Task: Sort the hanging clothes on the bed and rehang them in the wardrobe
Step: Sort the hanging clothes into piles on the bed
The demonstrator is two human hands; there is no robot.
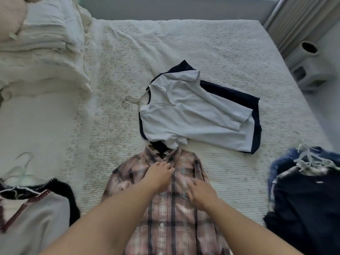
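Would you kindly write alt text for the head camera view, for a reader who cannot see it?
Both hands, left hand and right hand, rest on a plaid shirt laid flat on a white bed. Beyond it lies a grey shirt on a hanger over a navy garment, with more clothes piled at the left edge and right edge.

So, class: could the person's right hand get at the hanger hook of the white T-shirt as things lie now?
Probably yes. The hook lies bare on the bed beside the white T-shirt, nothing covering it. The right hand rests on the plaid shirt, holding nothing.
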